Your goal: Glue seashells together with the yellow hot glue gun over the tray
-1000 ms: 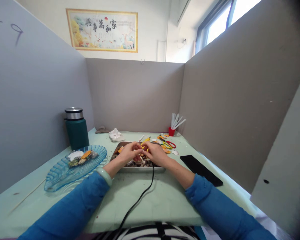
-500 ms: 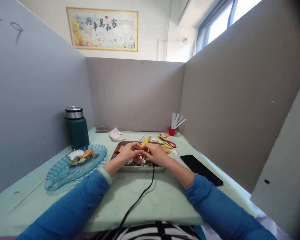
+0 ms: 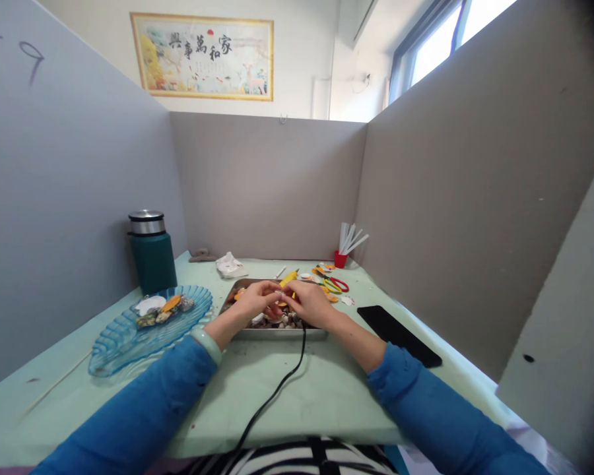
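Note:
Both my hands meet above a metal tray [image 3: 282, 335] of shells and pebbles [image 3: 290, 321]. My left hand [image 3: 260, 300] comes in from the left with its fingers curled. Its fingertips touch those of my right hand [image 3: 307, 302], which are pinched together. Something small and pale seems to sit between the fingertips, too small and covered to name. Just behind my fingers lies a yellow glue gun [image 3: 289, 277], partly hidden by my right hand. A black cord [image 3: 277, 390] runs from the tray toward my lap.
On the left, a blue glass dish [image 3: 129, 343] holds shells, with a green flask [image 3: 152, 257] behind it. Scissors [image 3: 337, 285], orange pieces and a red cup [image 3: 340, 259] of white sticks are at the back right. A black phone-like slab [image 3: 398, 335] lies right. Grey partitions surround the table.
My fingers have shifted slightly at the tips, and the reddish patch seen beneath them is now less visible. The arms and everything on the table stay in place.

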The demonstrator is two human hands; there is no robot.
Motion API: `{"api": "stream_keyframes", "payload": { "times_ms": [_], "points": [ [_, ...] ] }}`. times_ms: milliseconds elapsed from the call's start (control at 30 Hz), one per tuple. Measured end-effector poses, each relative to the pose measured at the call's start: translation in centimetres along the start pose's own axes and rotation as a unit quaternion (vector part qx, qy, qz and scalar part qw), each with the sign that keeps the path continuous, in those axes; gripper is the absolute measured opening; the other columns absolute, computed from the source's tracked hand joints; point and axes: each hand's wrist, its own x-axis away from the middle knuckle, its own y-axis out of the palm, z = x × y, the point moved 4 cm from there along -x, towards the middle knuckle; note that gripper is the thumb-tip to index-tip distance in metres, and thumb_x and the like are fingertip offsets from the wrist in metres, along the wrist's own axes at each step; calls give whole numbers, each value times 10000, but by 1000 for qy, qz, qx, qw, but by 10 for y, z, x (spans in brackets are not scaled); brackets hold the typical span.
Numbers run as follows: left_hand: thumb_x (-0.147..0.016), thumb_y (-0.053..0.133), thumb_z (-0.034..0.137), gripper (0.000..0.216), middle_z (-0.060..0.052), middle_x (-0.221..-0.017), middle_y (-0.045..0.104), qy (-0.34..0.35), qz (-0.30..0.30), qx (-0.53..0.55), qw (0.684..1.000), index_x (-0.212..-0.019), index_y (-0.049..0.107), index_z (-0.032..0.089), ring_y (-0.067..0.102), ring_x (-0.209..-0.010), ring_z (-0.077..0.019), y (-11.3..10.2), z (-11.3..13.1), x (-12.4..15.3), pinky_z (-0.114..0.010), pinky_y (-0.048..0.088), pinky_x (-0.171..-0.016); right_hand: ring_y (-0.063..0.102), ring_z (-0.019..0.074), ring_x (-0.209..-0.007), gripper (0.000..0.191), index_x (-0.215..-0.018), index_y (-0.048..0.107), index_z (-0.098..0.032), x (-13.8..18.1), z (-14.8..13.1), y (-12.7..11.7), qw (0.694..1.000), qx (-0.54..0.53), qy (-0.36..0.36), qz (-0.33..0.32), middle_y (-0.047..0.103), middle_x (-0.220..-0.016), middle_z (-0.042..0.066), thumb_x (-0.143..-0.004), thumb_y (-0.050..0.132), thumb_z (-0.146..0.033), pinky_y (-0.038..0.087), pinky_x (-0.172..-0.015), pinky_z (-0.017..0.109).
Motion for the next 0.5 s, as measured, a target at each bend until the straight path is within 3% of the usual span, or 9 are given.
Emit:
{"api": "stream_keyframes", "payload": {
  "times_ms": [200, 333, 500],
  "points": [
    [-729, 628, 318, 448, -16, -550, 635, 0, -2, -21, 1000, -1109, 538, 97, 638, -522, -160, -2, -9, -7, -259, 515, -520, 510, 116, -705, 262, -817, 609, -172, -3, 2, 1, 999, -35, 7, -10, 598, -771, 17, -928, 418, -312, 331, -646, 221],
    [-736, 598, 303, 453, -9, -524, 635, 22, -38, -64, 997, -1138, 557, 100, 623, -495, -155, -1, -15, -11, -259, 513, -522, 474, 102, -626, 237, -722, 594, -163, -4, 7, 4, 996, -69, 44, -18, 561, -664, -9, -886, 476, -287, 314, -585, 209],
    [-735, 596, 292, 457, -9, -531, 638, 34, -34, -81, 996, -1148, 552, 101, 624, -496, -148, -1, -18, -13, -245, 509, -520, 451, 85, -544, 208, -718, 587, -155, -4, 11, 7, 980, -153, 111, -58, 521, -577, -38, -852, 490, -281, 311, -524, 193]
  ]
}}
